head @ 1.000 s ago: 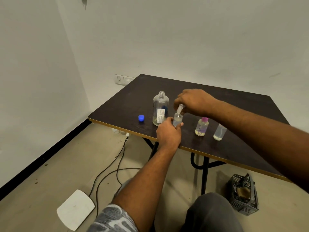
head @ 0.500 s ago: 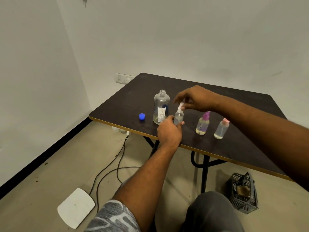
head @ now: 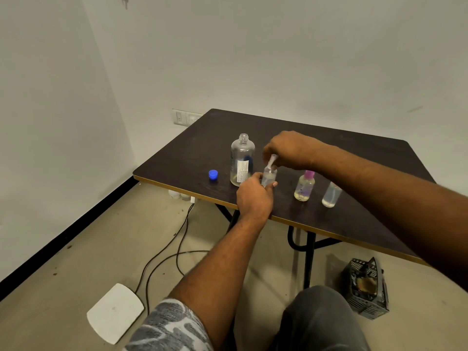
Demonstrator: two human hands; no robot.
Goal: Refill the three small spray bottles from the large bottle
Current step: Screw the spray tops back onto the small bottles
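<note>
At frame centre, on dark table [head: 177,160]: small spray bottle [head: 269,176] upright, gripped low by left hand [head: 254,198], fingers curled round body; white spray top [head: 273,160] pinched from above by right hand [head: 288,149]. Just left: large bottle [head: 242,160], uncapped (little liquid at bottom), blue cap [head: 213,174] beyond. Right: pink-capped bottle [head: 304,184], then clear bottle [head: 331,195], both standing apart

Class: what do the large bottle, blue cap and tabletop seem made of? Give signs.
Large clear bottle: transparent plastic or glass, glossy; contents show through. Small round blue cap: likely plastic; uniform bright colour. Dark brown tabletop: seemingly wood-effect laminate, matt; pale edge band.
</note>
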